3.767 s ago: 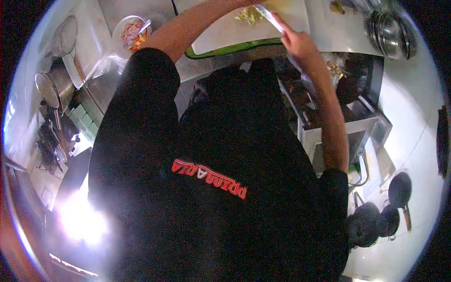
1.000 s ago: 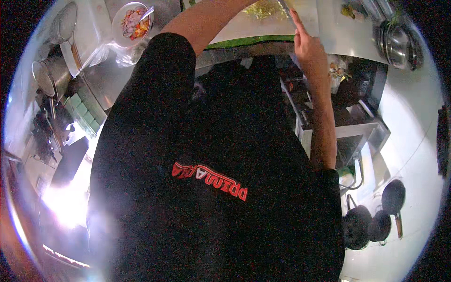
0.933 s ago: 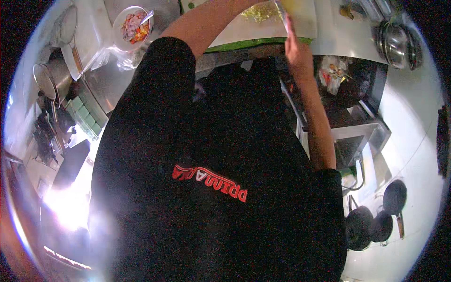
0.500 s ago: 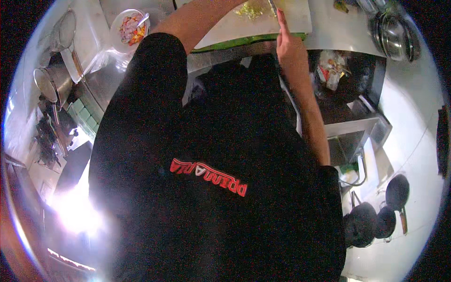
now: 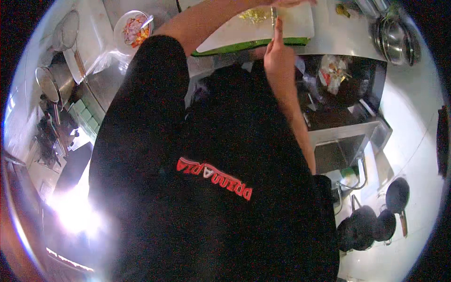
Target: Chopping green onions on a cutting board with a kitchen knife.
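Observation:
My right hand (image 5: pixel 280 58) is closed round a knife (image 5: pixel 273 18), index finger stretched along it toward the blade. The handle is hidden in the grip. Finely chopped pale green-yellow pieces (image 5: pixel 255 16) lie just left of the blade on a white cutting board (image 5: pixel 221 38). Under the board's near edge runs a green strip (image 5: pixel 244 46). Reaching across from the left, my left arm brings my left hand (image 5: pixel 293 3) to the top edge, beyond the knife tip. Its fingers look stretched out, though the frame partly cuts the hand off.
A white bowl (image 5: pixel 119 33) of chopped pink and orange food with a spoon stands left of the board. Metal bowls (image 5: pixel 396 40) are stacked at the far right. Scraps in a plastic bag (image 5: pixel 332 75) sit below the counter edge. Dark pans (image 5: pixel 364 225) hang at the lower right.
My left hand has come into view at the top, moving right past the knife. My right hand has shifted slightly left and nearer to me, and the blade stands more upright.

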### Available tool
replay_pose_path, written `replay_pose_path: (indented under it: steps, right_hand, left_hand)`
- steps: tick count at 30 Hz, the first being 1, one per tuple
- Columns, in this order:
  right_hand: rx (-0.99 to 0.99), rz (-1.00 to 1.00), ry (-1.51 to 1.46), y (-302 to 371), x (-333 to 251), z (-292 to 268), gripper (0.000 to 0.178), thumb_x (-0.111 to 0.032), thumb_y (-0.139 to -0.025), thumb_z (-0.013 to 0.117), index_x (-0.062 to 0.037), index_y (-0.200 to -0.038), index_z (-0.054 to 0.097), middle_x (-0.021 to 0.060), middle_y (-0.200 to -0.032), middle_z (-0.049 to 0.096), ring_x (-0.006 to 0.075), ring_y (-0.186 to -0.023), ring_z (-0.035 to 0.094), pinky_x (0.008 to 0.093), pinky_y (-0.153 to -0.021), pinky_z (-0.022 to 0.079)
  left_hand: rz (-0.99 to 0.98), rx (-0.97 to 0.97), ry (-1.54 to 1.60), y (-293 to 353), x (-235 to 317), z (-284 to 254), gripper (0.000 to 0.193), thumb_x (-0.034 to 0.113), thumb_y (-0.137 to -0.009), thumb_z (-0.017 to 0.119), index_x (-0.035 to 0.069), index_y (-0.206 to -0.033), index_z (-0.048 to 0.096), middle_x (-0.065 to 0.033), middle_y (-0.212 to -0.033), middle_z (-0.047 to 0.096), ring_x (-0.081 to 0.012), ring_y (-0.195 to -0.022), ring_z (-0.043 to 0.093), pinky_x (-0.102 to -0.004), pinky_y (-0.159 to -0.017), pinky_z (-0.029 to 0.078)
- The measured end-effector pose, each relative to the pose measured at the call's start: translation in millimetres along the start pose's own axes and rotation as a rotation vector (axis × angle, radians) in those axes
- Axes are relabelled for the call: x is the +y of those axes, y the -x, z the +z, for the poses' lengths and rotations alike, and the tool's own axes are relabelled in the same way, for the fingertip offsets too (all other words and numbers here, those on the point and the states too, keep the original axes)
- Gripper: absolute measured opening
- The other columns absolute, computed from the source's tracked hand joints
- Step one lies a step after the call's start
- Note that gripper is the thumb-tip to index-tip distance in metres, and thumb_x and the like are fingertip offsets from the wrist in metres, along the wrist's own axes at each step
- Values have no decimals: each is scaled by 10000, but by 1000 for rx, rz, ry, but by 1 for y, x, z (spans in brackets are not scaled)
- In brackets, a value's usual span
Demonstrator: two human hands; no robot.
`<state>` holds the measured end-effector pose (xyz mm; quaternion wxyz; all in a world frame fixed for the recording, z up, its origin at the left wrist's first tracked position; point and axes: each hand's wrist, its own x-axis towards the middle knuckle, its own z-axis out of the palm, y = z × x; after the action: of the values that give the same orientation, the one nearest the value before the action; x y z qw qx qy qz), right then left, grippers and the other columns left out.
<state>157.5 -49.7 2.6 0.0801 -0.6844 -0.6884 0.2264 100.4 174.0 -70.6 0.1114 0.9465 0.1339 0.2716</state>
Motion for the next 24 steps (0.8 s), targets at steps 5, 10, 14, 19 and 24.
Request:
replay_pose_path:
  steps: [5,10,14,19,24]
  right_hand:
    - [117,-102,-156,0,3,8,672,-50,-929,493,-105,-1510,159,185,-588,559,356,-503,546,446,-473,421]
    - [-75,26,-27,12,-9,-7,772,-150,-898,547,-108,-1511,80,205,-636,614,382,-559,607,471,-521,503]
    - [-47,8,-8,-6,0,7,778,-137,-895,554,-120,-1513,81,222,-647,614,389,-562,610,480,-510,496]
    - [-65,74,-43,1,-1,20,777,-114,-884,567,-111,-1509,105,220,-656,616,366,-559,609,466,-503,488]
    - [55,-121,-71,-5,-8,7,709,-64,-916,506,-90,-1509,120,215,-609,575,370,-542,583,457,-497,462]
  left_hand:
    - [-66,78,-10,19,-13,7,352,78,-820,560,94,-1170,592,-168,-1261,524,-355,-1219,459,-463,-1041,381]
    - [-189,-52,79,37,3,1,383,112,-839,544,120,-1220,583,-171,-1345,476,-355,-1281,405,-463,-1093,335]
    - [-153,-5,-119,28,-6,-7,408,104,-836,541,127,-1241,577,-169,-1365,462,-344,-1296,395,-461,-1108,321]
    - [-140,17,-98,25,-4,-2,404,74,-838,530,121,-1236,580,-169,-1349,475,-334,-1296,399,-458,-1112,314]
    - [-30,109,93,41,-5,16,374,152,-848,521,105,-1213,587,-188,-1325,490,-360,-1267,423,-472,-1092,322]
